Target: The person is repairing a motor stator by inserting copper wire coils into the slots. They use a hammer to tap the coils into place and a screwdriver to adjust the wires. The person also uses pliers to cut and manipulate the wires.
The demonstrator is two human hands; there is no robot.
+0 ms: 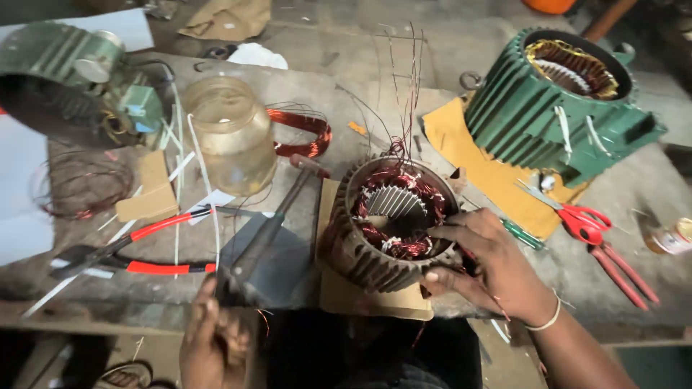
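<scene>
While the right hand (497, 266) holds the brown motor shell (393, 223) tight, the left hand (213, 338), closed on the hammer (267, 230), should tap softly, missing the copper wires (400, 209)

Crowded bench, narrow gaps

The glass jar (232, 133) and red-handled pliers (137, 248) block the left; open room seems to lie between the brown stator (360, 248) and the scissors (602, 241).
</scene>
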